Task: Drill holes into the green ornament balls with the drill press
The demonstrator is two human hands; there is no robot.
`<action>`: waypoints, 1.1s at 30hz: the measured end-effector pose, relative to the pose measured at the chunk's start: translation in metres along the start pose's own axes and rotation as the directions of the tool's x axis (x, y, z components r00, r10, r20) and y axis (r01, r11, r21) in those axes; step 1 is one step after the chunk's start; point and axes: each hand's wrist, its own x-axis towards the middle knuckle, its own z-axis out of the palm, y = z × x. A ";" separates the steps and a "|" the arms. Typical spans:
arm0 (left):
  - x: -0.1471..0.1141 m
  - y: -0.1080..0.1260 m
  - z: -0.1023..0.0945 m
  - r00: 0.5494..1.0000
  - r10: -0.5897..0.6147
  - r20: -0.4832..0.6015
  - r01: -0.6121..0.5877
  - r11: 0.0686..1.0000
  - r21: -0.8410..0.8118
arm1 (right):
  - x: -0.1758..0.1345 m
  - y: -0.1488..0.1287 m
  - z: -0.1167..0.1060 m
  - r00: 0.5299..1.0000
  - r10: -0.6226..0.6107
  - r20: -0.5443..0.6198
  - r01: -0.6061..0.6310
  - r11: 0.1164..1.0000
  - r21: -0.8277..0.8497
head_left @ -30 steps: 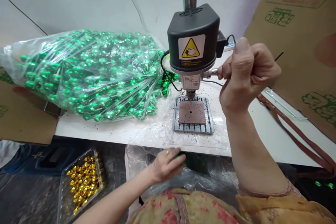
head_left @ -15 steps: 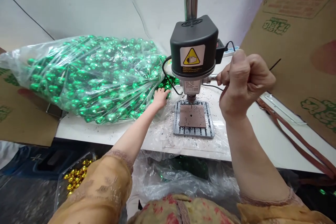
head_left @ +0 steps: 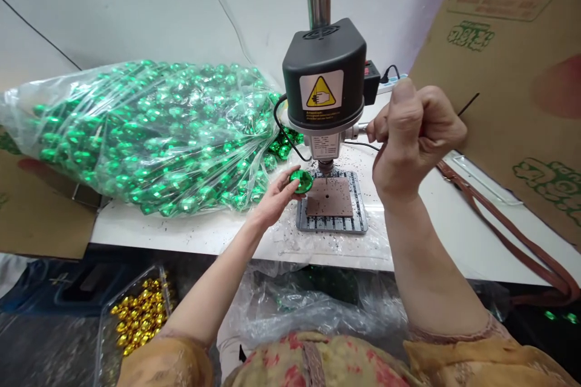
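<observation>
A small black bench drill press [head_left: 324, 75] stands on a white table [head_left: 458, 236], its bit above a brown pad on a slotted metal base [head_left: 330, 225]. My right hand [head_left: 413, 133] is closed around the press's side lever [head_left: 362, 129]. My left hand [head_left: 275, 199] holds a shiny green faceted bead [head_left: 301, 181] between its fingertips, just left of the base and below the drill bit. A large clear plastic bag of green beads [head_left: 136, 133] lies on the table to the left, its mouth facing the press.
Cardboard sheets [head_left: 512, 72] lean against the wall at right, with a brown strap [head_left: 508, 230] lying on the table. Below the table edge sit a clear tray of gold beads [head_left: 136, 314] and crumpled plastic bags [head_left: 313, 308]. Dark drill shavings are scattered around the base.
My left hand rose from the bag below the table, reached into the big bag's mouth, and now holds a green bead beside the drill base. The right hand stayed on the lever.
</observation>
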 end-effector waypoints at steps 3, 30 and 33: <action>-0.002 -0.013 0.011 1.000 -0.004 -0.022 0.006 0.996 0.087 | 0.000 0.003 -0.001 0.999 -0.009 0.035 0.011 0.998 -0.057; 0.017 -0.032 0.051 0.959 0.283 -0.004 -0.234 0.800 0.552 | 0.002 -0.005 0.000 0.998 0.052 0.027 -0.054 0.995 0.082; 0.015 -0.040 0.057 0.961 0.276 -0.023 -0.230 0.842 0.488 | 0.002 -0.005 -0.001 0.993 0.106 0.050 -0.103 0.994 -0.047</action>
